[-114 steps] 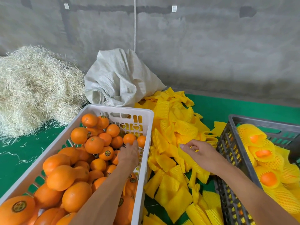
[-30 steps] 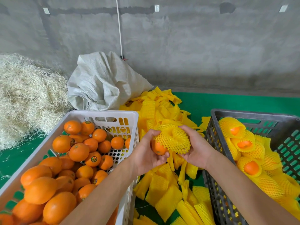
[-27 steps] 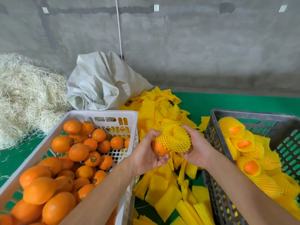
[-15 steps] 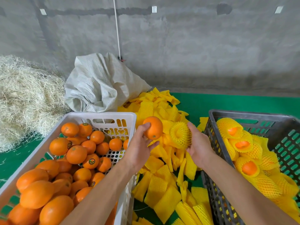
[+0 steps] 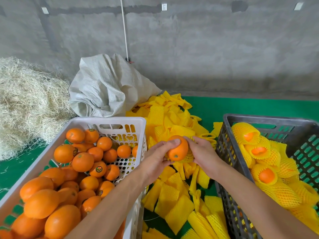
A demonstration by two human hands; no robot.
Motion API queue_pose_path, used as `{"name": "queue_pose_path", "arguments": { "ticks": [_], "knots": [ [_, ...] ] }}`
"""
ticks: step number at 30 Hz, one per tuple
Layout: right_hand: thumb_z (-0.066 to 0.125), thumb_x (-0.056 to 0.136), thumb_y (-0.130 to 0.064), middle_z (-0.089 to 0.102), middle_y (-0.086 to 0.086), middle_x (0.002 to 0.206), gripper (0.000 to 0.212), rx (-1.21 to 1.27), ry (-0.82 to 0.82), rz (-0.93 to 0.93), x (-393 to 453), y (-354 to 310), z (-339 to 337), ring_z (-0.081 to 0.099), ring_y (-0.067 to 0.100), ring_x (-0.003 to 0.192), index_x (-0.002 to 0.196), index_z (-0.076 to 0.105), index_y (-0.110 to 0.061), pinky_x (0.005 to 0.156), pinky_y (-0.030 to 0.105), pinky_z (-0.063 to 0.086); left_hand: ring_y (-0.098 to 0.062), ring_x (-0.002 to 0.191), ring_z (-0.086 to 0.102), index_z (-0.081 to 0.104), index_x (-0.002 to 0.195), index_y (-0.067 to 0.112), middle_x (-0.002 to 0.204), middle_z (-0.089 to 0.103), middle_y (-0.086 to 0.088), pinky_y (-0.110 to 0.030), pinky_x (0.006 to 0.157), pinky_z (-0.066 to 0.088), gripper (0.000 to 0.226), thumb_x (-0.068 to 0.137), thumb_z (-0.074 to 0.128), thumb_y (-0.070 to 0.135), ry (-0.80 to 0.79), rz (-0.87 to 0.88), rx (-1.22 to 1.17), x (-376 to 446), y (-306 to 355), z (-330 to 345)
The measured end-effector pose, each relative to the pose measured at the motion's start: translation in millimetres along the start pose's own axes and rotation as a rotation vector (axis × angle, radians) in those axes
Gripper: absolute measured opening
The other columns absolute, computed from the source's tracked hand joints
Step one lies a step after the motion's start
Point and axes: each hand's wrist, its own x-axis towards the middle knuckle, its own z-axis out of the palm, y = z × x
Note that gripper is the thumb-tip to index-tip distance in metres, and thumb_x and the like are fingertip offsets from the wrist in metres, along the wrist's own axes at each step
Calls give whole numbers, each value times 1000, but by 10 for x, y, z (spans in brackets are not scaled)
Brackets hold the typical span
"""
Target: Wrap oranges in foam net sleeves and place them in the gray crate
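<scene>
My left hand [image 5: 156, 156] grips a bare orange [image 5: 177, 149] above the heap of loose yellow foam net sleeves [image 5: 174, 183]. My right hand [image 5: 202, 152] holds a yellow foam sleeve [image 5: 189, 156] pressed against the orange's right and underside; most of that sleeve is hidden behind the fruit and fingers. The gray crate [image 5: 227, 152] stands to the right with several sleeved oranges [image 5: 264, 175] inside. The white crate [image 5: 110, 120] on the left is full of bare oranges [image 5: 82, 161].
A crumpled white woven sack [image 5: 107, 88] lies behind the white crate, and a pile of pale straw [image 5: 25, 104] sits at the far left. Green matting [image 5: 241, 107] covers the floor up to a concrete wall.
One second ago the orange sat partly inside the sleeve; half a second ago my hands held orange and sleeve apart. Now both hands have lowered and come together, sleeve against the orange.
</scene>
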Motion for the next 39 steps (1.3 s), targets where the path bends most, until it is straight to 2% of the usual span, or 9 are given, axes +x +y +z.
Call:
{"name": "queue_pose_path", "arguments": {
  "ticks": [3, 8, 13, 19, 24, 29, 34, 37, 39],
  "knots": [
    [59, 100, -50, 71, -2, 126, 27, -51, 33, -118, -16, 4, -1, 64, 23, 120, 118, 71, -35, 105, 56, 50, -18, 97, 72, 57, 109, 13, 113, 71, -8, -28, 78, 57, 67, 61, 89, 47, 16, 42, -60, 15, -20, 4],
    [54, 105, -41, 69, 21, 104, 34, -140, 79, -282, -10, 30, -15, 66, 40, 101, 107, 67, -9, 88, 60, 55, -17, 85, 74, 46, 87, 21, 102, 73, -7, -27, 66, 56, 56, 63, 91, 43, 68, 68, -58, 23, -39, 7],
    [52, 106, -34, 55, -4, 72, 27, -412, 166, -561, -45, 66, -27, 47, 6, 62, 94, 62, -14, 58, 25, 41, -22, 90, 75, 49, 94, 18, 115, 74, -12, -31, 69, 56, 66, 56, 91, 52, 163, 66, 74, 40, -74, 33],
    [49, 108, -31, 64, 3, 97, 26, -674, 189, -733, -84, 54, 30, 57, 19, 85, 118, 64, -12, 72, 36, 49, -24, 95, 74, 53, 106, 21, 112, 73, -7, -32, 70, 55, 79, 48, 93, 57, 194, 25, 121, 28, -154, 115],
    [44, 109, -37, 61, 0, 96, 28, -735, 179, -743, -73, 86, -15, 57, 18, 82, 121, 61, -18, 63, 44, 55, -28, 105, 73, 49, 113, 25, 117, 71, -9, -37, 81, 60, 93, 39, 92, 63, 263, 16, 140, 41, -196, 156],
    [42, 107, -46, 50, -16, 78, 26, -662, 103, -685, -32, 125, -34, 55, 11, 62, 120, 57, -29, 34, 30, 50, -25, 100, 72, 44, 111, 29, 119, 69, -9, -32, 75, 62, 89, 46, 92, 65, 290, 20, 190, 34, -211, 131],
    [47, 107, -43, 44, -1, 57, 20, -508, 44, -681, 19, 176, -68, 36, 8, 45, 111, 60, -30, 42, 27, 29, -17, 79, 75, 32, 117, 34, 118, 69, -12, -30, 67, 59, 93, 52, 96, 56, 201, 16, 130, 15, -192, 86],
    [49, 107, -41, 52, -9, 62, 19, -491, 26, -718, 13, 167, -58, 44, 6, 49, 113, 63, -28, 45, 18, 30, -20, 88, 78, 31, 133, 38, 119, 72, -8, -33, 67, 61, 96, 62, 94, 51, 179, 3, 73, 31, -179, 74],
    [52, 107, -36, 61, -21, 77, 22, -501, 4, -762, -15, 147, -47, 59, 3, 68, 118, 67, -23, 55, 13, 40, -21, 90, 78, 48, 136, 27, 114, 76, -4, -34, 66, 61, 92, 60, 94, 55, 180, -6, 41, 35, -164, 72]
  ]
}}
